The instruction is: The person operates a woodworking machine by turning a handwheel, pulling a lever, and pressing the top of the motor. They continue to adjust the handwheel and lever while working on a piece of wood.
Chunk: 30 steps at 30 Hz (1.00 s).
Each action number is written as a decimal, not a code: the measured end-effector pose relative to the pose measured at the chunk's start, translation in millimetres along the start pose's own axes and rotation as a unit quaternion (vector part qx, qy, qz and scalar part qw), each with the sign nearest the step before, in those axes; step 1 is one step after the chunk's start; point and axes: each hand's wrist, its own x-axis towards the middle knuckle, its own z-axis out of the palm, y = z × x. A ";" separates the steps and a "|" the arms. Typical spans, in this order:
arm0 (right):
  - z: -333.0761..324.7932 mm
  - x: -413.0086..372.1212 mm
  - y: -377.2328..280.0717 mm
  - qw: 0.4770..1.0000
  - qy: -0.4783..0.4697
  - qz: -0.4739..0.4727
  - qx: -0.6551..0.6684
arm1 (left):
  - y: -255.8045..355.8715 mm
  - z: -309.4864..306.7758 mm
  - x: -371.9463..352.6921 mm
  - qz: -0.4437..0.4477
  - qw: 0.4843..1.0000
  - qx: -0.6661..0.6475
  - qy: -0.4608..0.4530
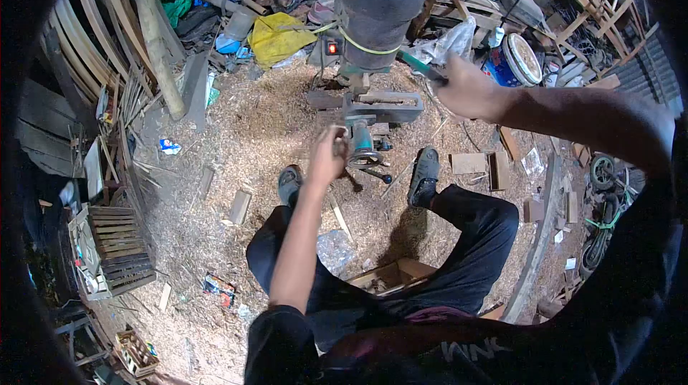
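In front of me stands a bench machine with a dark upright motor, a lit red switch and a metal vise below. It looks like a mortising machine. My right hand is wrapped around the grip of a green lever on the machine's right side. My left hand is closed at the left of the vise, beside the handwheel; what its fingers hold is hidden. A piece of wood appears to lie in the vise, under the head.
Wood shavings cover the floor. A wooden box sits between my legs. Wood offcuts lie around. A slatted crate stands left, a white-lidded bucket back right. A yellow sack lies behind.
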 end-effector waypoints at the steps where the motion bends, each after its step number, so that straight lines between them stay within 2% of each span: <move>1: 0.0 -1.5 -7.6 0.997 0.020 0.023 -0.073 | -28.1 20.0 -5.8 0.014 1.000 0.010 -0.018; 2: -7.4 -7.6 -28.2 0.989 -0.055 0.138 -0.004 | -74.5 58.4 -13.2 -0.009 0.997 0.055 -0.062; 3: -3.2 2.2 -24.6 0.979 -0.099 0.174 0.041 | -64.3 62.3 -20.6 -0.074 0.992 -0.039 -0.099; 5: 3.7 18.8 -4.5 0.941 -0.182 0.253 0.129 | -123.3 129.2 -39.2 -0.036 0.995 0.063 -0.074; 6: 6.8 19.7 -0.6 0.931 -0.192 0.274 0.146 | -117.2 134.3 -39.5 -0.059 0.996 0.023 -0.066; 8: 13.1 9.8 -5.5 0.936 -0.166 0.277 0.138 | -98.2 134.0 -41.5 -0.109 0.991 -0.054 -0.052; 15: 32.1 -10.7 -11.9 0.938 -0.117 0.298 0.137 | -99.8 132.7 -43.9 -0.020 0.998 -0.058 0.031; 18: 54.8 -15.8 3.3 0.945 -0.086 0.264 0.176 | -95.8 134.8 -45.0 -0.052 0.996 -0.062 0.032; 21: 57.8 -23.1 1.7 0.945 -0.094 0.231 0.209 | -106.7 140.7 -42.3 -0.001 0.997 -0.063 0.048; 22: 61.4 -24.4 -2.7 0.937 -0.084 0.266 0.210 | -106.0 140.5 -42.7 0.016 0.995 -0.076 0.059; 25: 86.6 -20.6 14.4 0.940 -0.039 0.265 0.210 | -107.3 137.6 -41.5 0.031 0.996 -0.065 0.051; 26: 104.9 -16.9 31.3 0.960 0.024 0.224 0.163 | -111.2 139.5 -40.0 0.040 0.995 -0.078 0.047; 30: 100.0 -24.3 20.9 0.938 -0.054 0.225 0.257 | -107.5 132.0 -33.4 0.046 0.998 -0.039 0.023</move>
